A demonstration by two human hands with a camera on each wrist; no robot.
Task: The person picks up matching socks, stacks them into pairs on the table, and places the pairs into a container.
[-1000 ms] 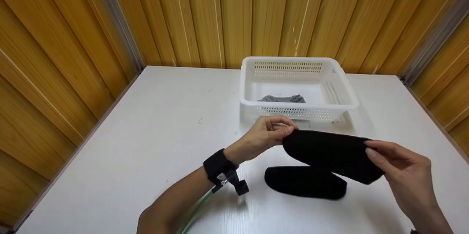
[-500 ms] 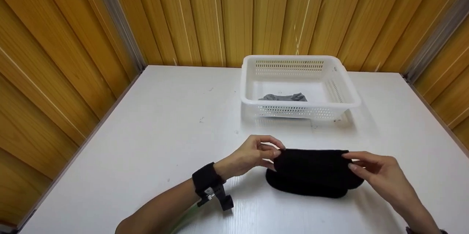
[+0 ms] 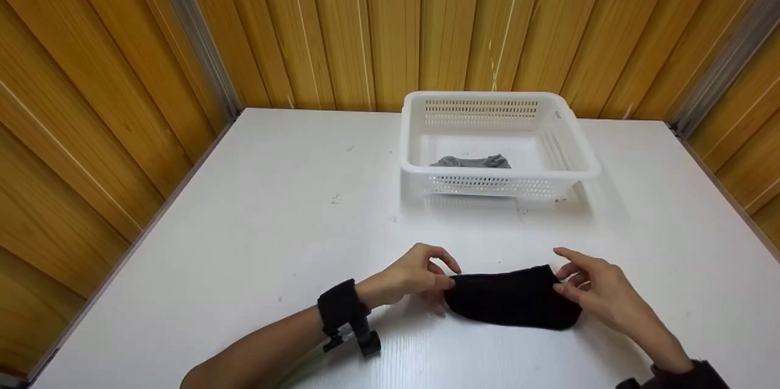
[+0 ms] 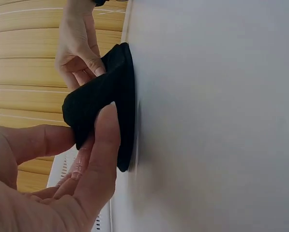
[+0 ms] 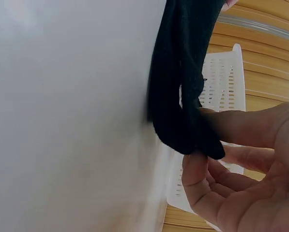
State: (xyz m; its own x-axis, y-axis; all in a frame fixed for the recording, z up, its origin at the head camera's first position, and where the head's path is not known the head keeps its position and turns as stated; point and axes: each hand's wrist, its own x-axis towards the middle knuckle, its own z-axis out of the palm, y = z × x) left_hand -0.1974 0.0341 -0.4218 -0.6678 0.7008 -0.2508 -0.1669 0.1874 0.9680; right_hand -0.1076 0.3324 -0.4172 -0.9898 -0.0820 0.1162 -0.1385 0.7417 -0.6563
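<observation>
Two flat black socks [image 3: 512,299] lie one over the other near the front of the table, the upper one hiding most of the lower in the head view. My left hand [image 3: 411,276] pinches the rounded left end of the upper sock between thumb and fingers. In the left wrist view that sock [image 4: 98,92] curves up while a layer beneath it lies along the tabletop. At the other end my right hand [image 3: 600,288] holds the sock's edge. In the right wrist view the thumb and fingers grip a raised corner of black fabric [image 5: 183,96].
A white perforated basket [image 3: 499,174] stands behind the hands on the white table [image 3: 292,194]. Inside it lies a bundled grey cloth item [image 3: 472,162]. Wood-look panel walls [image 3: 390,23] rise at the back and sides. Each wrist wears a black strap [image 3: 341,303].
Both hands have lowered the upper sock toward me, from a raised position onto the sock lying on the table. The lower sock is now mostly covered.
</observation>
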